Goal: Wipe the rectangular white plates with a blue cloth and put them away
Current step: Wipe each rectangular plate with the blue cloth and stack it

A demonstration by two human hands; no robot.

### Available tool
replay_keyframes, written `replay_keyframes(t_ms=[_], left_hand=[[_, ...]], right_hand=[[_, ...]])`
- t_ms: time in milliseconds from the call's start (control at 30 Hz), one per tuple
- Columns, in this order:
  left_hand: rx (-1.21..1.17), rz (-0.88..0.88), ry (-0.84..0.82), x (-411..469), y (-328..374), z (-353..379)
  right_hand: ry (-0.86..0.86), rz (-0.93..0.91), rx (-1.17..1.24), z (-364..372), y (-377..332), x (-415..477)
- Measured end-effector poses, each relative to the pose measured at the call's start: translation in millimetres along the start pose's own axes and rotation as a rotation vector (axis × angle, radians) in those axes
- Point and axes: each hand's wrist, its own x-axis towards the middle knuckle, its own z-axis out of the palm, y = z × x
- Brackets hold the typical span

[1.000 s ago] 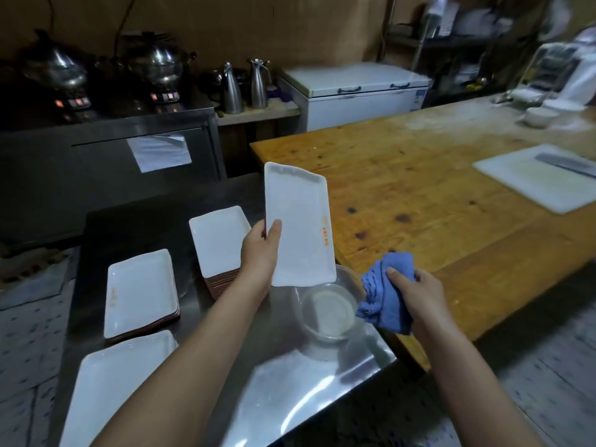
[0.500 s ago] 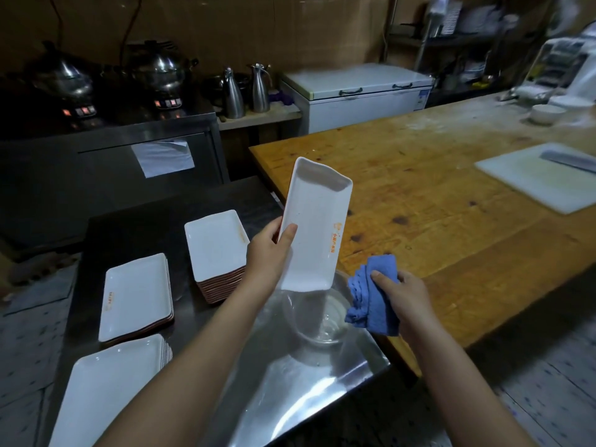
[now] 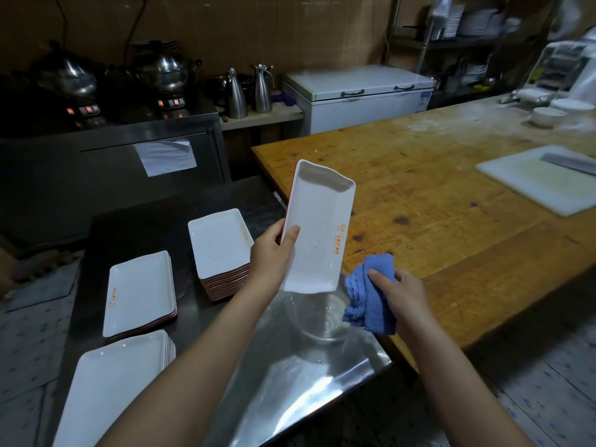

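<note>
Surface point(image 3: 290, 382) of steel carries three plate stacks point(image 3: 142, 291) at left. Left grip point(image 3: 269, 262) pinches one tilted white plate point(image 3: 319, 227) by its long edge, above a glass bowl point(image 3: 322, 321). Right grip point(image 3: 403, 295) is curled round the bunched blue cloth point(image 3: 367, 304), just beside the plate's lower corner.

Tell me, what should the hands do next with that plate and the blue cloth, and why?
Probably bring the blue cloth up onto the plate and start wiping its face. The left hand holds the plate tilted over the glass bowl, a few drops seem to sit on it, and the right hand grips the cloth just beside its lower edge, not yet on it.
</note>
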Motion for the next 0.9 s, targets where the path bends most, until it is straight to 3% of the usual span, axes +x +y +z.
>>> replay_keyframes(t_ms=[100, 233, 400, 567, 700, 900], left_hand=[[-0.089, -0.076, 0.044, 2, -3, -1], [-0.468, -0.356, 0.096, 0, -7, -7], [-0.667, -0.536, 0.116, -5, -12, -40], [-0.775, -0.556, 0.145, -19, -26, -96], [-0.711, -0.571, 0.203, -36, -42, -147], [-0.707, -0.524, 0.375, -70, -63, -221]], right_hand=[[0.005, 0.000, 0.021, 4, -1, -3], [-0.002, -0.022, 0.065, 12, -10, -11], [-0.121, -0.086, 0.131, 36, -36, -26], [-0.373, -0.134, 0.112, 92, -62, -50], [-0.561, -0.148, 0.055, 157, -66, -78], [-0.787, -0.058, -0.013, 256, -49, -131]])
